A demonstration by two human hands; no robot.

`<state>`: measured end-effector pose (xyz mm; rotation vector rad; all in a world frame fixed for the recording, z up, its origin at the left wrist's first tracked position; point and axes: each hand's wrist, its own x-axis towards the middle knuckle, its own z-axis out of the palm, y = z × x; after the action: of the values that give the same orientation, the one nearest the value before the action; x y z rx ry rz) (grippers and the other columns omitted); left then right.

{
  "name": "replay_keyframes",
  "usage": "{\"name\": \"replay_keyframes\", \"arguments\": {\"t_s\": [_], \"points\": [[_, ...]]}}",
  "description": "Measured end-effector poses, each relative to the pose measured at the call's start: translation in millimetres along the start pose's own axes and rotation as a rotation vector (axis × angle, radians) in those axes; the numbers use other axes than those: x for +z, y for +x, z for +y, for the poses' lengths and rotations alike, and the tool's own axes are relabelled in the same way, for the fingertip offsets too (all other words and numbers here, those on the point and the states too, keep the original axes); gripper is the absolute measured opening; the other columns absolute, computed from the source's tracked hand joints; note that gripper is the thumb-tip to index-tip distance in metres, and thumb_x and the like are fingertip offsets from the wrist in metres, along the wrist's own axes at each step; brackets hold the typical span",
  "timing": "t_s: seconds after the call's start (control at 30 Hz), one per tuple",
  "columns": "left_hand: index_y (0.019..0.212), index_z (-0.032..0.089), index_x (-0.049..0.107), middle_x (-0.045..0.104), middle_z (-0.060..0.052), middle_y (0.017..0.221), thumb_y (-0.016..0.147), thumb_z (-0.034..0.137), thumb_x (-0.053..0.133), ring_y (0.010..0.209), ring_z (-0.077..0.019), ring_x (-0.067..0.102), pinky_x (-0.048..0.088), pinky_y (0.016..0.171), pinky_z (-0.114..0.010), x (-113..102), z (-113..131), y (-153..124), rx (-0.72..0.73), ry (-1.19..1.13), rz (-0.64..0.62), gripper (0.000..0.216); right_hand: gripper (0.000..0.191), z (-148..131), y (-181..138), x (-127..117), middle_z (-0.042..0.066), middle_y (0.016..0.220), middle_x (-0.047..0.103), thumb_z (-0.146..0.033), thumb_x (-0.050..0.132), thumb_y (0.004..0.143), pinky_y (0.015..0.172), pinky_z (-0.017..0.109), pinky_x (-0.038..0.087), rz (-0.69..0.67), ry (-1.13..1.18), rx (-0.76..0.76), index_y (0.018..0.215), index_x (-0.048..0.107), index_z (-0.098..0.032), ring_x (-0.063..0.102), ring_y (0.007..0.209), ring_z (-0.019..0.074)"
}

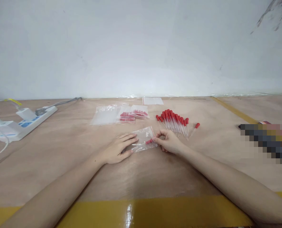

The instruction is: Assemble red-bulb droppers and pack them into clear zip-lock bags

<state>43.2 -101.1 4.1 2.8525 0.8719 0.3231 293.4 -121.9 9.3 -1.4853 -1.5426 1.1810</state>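
My left hand (119, 147) lies with its fingers stretched out, their tips on the left end of a clear zip bag (143, 134). A dropper's red rubber bulb (149, 141) shows at the bag's right part, close to the red-lined mouth. There my right hand (168, 141) is closed in a pinch on the dropper; its fingers hide the rest of it. Just beyond that hand is a pile of red-bulbed droppers (173, 118) with clear tubes. A single dropper (197, 125) lies to the right of the pile.
Behind the hands are flat clear bags (105, 114) and filled bags with red bulbs (139, 113). Another bag (153, 101) lies near the wall. A white power strip (29, 123) with plugs and cables is at left. A blurred dark object (266, 142) is at right.
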Motion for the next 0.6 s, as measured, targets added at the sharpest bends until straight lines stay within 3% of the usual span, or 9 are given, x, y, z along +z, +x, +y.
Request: {"name": "replay_keyframes", "arguments": {"t_s": [0.27,0.6], "points": [[0.134,0.026,0.032,0.034,-0.005,0.140,0.088,0.035,0.040,0.128,-0.0222,0.030,0.028,0.105,-0.044,-1.6,0.2,-0.2,-0.008,-0.014,-0.011,0.048,0.016,4.1,7.4,-2.4,-0.011,0.037,0.041,-0.027,0.058,0.072,0.025,0.014,0.021,-0.018,0.203,0.049,0.067,0.047,-0.018,0.031,0.026,0.0030],[0.135,0.025,0.030,0.030,-0.007,0.142,0.086,0.040,0.044,0.130,-0.0245,0.025,0.024,0.106,-0.046,0.6,-2.8,-1.8,-0.014,-0.025,-0.014,0.054,0.015,-3.7,1.7,-1.5,-0.010,0.036,0.041,-0.026,0.059,0.073,0.025,0.014,0.027,0.023,0.119,0.128,0.070,0.047,-0.018,0.036,0.027,0.0047]]}}
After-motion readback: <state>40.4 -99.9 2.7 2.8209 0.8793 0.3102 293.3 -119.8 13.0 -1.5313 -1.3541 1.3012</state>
